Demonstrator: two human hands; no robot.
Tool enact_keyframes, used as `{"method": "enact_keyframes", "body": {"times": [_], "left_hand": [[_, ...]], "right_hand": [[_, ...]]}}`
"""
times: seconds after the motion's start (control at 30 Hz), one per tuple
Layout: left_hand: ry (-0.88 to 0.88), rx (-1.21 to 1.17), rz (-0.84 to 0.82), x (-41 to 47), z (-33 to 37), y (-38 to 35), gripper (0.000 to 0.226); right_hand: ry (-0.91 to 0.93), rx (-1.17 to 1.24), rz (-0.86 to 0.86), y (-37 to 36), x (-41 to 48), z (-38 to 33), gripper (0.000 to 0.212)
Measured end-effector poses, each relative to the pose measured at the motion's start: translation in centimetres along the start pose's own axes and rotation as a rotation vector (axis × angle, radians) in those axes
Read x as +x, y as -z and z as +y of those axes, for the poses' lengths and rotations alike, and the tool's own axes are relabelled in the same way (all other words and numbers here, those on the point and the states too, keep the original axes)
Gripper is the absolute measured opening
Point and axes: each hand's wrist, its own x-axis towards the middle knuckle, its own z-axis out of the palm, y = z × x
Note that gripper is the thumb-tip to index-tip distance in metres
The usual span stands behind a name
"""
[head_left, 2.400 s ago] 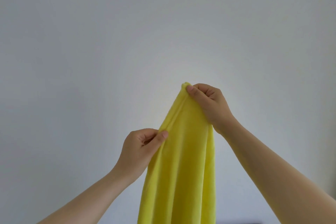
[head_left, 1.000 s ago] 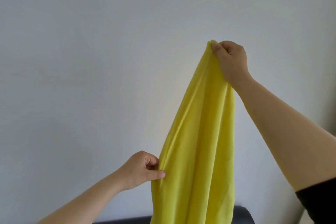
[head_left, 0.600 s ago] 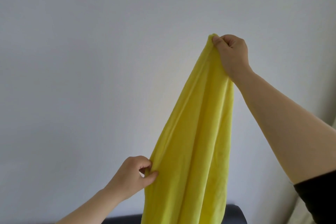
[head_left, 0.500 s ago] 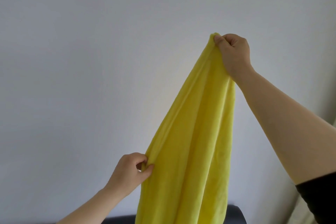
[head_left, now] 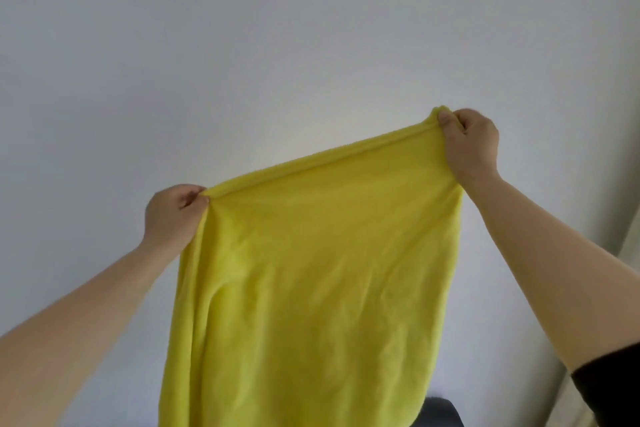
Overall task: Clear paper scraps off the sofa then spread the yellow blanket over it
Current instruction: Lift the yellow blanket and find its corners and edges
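Head view, near yellow blanket (head_left: 311,270), facing wall (head_left: 242,45)

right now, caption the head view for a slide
The left hand and right hand pinch the yellow blanket by its top edge, spread before a pale wall, dark sofa corner below.

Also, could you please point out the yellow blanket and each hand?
yellow blanket (head_left: 311,270): head view, middle of the hanging cloth.
left hand (head_left: 173,215): head view, back of the hand.
right hand (head_left: 472,146): head view, back of the hand.
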Motion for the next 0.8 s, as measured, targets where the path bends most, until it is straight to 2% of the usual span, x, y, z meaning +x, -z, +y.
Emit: {"method": "enact_keyframes", "body": {"times": [0.1,0.27,0.4,0.5,0.57,0.67,0.73,0.8], "left_hand": [[0.013,-0.06,-0.055,0.6,1.9,0.2,0.011],[-0.007,-0.024,-0.259,-1.8,1.3,0.0,0.01],[0.165,-0.219,-0.495,-5.1,0.5,-1.1,0.014],[0.339,-0.434,-0.6,-7.6,0.4,-1.8,0.013],[0.433,-0.524,-0.661,-9.0,0.4,-2.0,0.019],[0.499,-0.59,-0.661,-10.8,0.1,-2.2,0.041],[0.548,-0.64,-0.579,-11.8,-0.3,-2.5,0.053],[0.587,-0.693,-0.486,-12.6,-0.4,-2.8,0.056]], "right_hand": [[-0.062,0.005,0.066,0.6,-0.2,0.9,0.037],[-0.065,-0.026,0.112,1.5,0.1,0.9,0.034],[-0.166,-0.07,0.075,0.7,0.2,0.4,0.035],[-0.267,-0.038,0.042,-0.2,-0.1,0.4,0.04],[-0.266,-0.032,0.029,-0.6,-0.7,0.1,0.04],[-0.15,-0.061,0.002,-1.5,-2.6,-0.8,0.044],[-0.049,-0.103,-0.036,-2.3,-4.5,-1.4,0.045],[0.004,-0.126,-0.114,-3.4,-6.6,-1.7,0.045]]}}
